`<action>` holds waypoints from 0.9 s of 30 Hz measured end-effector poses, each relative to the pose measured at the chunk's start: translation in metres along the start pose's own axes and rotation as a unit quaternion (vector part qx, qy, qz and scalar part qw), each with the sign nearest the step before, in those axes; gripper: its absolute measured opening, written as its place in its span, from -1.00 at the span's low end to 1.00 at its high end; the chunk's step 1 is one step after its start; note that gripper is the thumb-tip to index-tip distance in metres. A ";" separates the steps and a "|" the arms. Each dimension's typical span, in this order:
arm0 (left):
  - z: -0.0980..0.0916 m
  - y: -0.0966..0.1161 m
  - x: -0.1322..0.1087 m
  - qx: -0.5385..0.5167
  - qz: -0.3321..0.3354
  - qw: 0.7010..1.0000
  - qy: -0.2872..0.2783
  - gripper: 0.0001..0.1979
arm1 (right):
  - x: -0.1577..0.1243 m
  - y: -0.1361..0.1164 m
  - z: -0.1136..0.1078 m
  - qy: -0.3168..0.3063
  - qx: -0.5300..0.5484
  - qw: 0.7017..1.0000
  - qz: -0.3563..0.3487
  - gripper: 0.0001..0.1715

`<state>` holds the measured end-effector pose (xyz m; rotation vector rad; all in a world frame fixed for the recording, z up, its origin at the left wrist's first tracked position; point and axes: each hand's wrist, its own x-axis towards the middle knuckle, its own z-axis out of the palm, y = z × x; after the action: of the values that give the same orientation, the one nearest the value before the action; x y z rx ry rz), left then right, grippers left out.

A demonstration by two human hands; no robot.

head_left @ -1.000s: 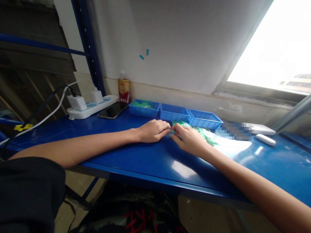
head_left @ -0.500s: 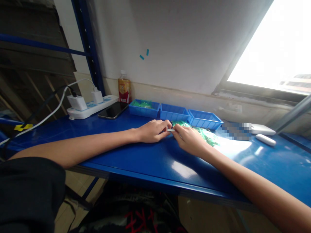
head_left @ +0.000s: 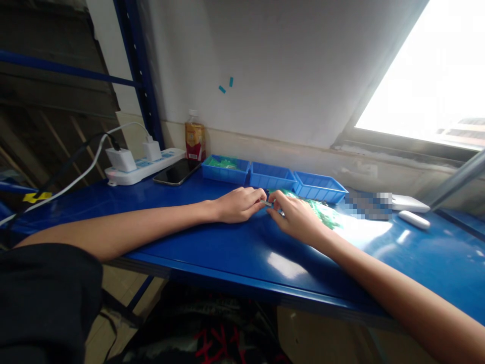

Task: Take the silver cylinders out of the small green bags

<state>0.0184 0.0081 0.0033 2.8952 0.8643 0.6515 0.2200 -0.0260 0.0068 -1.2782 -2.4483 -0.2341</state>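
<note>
My left hand [head_left: 238, 203] and my right hand [head_left: 295, 217] rest on the blue table [head_left: 212, 242] with fingertips meeting. Both pinch a small grey-white piece [head_left: 268, 203] between them. Behind my right hand lies a clear bag of small green parts [head_left: 322, 212]. Three blue trays stand in a row beyond the hands: the left tray [head_left: 225, 169] holds green parts, the middle tray [head_left: 272, 177] and the right tray [head_left: 320, 186] look bare inside.
A phone [head_left: 177, 173], a white power strip [head_left: 142, 166] with plugged chargers and a drink bottle [head_left: 194, 141] sit at the back left. White devices [head_left: 413, 210] lie at the right. A blue shelf post [head_left: 138, 71] stands left; a window is at the right.
The hands have barely moved; the fingertips came together on the small piece, which shows between them from half a second ago.
</note>
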 end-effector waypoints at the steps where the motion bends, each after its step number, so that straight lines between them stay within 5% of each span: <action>1: 0.000 0.000 0.000 0.002 0.002 1.000 0.000 -0.76 | 0.000 0.000 0.000 -0.001 -0.003 1.000 0.000 -0.82; 12: 0.000 0.000 -0.001 -0.018 0.003 1.000 0.008 -0.83 | 0.001 -0.004 -0.001 -0.016 -0.028 0.999 0.021 -0.72; 27: 0.002 -0.001 0.000 0.007 -0.017 1.000 0.003 -0.75 | 0.001 0.005 -0.006 0.043 -0.008 0.999 0.002 -0.78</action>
<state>0.0187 0.0091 0.0010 2.8859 0.9190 0.6530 0.2253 -0.0241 0.0129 -1.2540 -2.3758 -0.3028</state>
